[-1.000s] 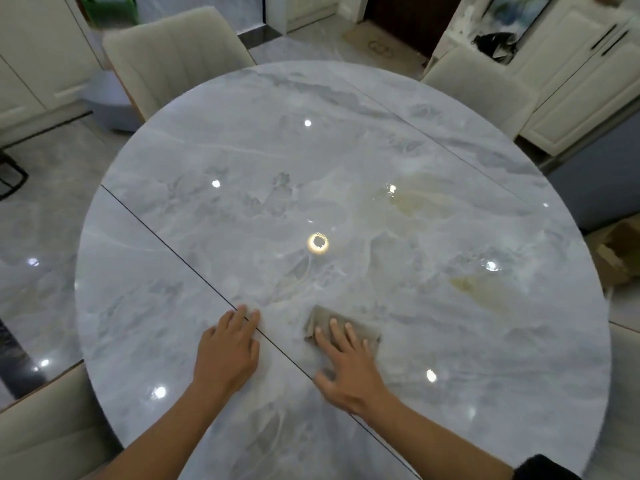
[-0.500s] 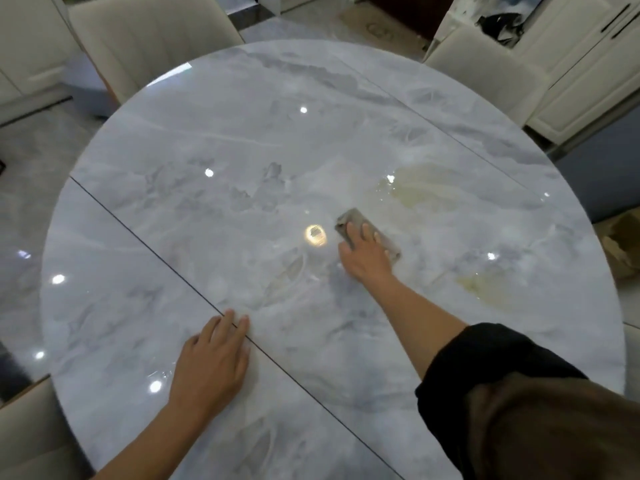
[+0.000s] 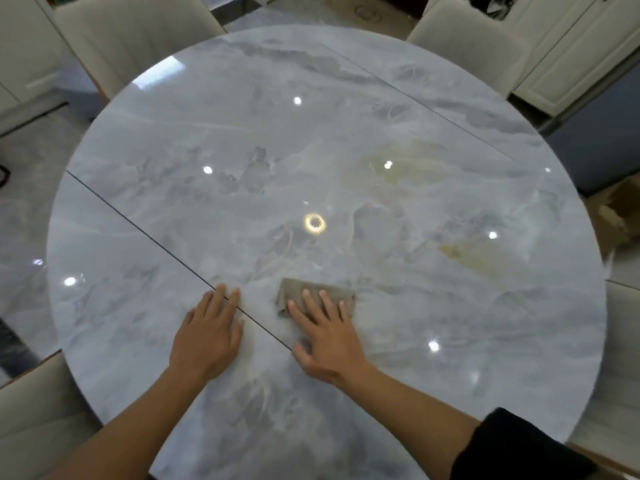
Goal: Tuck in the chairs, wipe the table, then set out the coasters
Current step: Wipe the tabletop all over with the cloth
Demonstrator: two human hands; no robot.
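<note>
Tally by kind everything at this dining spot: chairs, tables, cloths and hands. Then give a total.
chairs, some only partly in view: 4
table: 1
cloth: 1
hands, left hand and right hand: 2
Total: 8

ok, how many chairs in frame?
4: far-left chair, far-right chair, near-left chair, right-edge chair, mostly cut off. Another may be hidden behind the camera.
</note>
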